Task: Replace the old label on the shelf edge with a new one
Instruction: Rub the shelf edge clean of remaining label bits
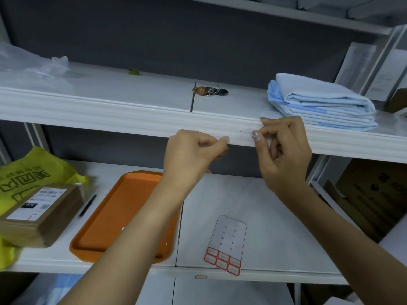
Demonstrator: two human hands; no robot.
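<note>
Head view. Both hands work at the white ribbed front edge of the upper shelf, well to the right.

- Left hand: fingers curled, thumb and forefinger tips together against the edge.
- Right hand: fingers curled, forefinger nail on the face of the edge, another fingertip on its top lip.
- Cannot tell whether either hand pinches anything.
- Old label: not separable from the white strip; judged to lie on the short stretch between the two sets of fingertips.
- New labels: white backing sheet with red-bordered stickers at its near end, flat on the lower shelf, just right of the orange plastic tray.

Risks, judged:
1. Label tears if picked from one corner at a steep angle, leaving scraps or glue in the ribs, so the new sticker sits badly.
2. A nail slips along the grooves and loses the lifted corner.
3. The stack of folded pale blue cloth sits just behind the right hand; a jerk could nudge it.
4. The sheet's near end reaches the shelf's front lip; a passing forearm could sweep it off.
</note>
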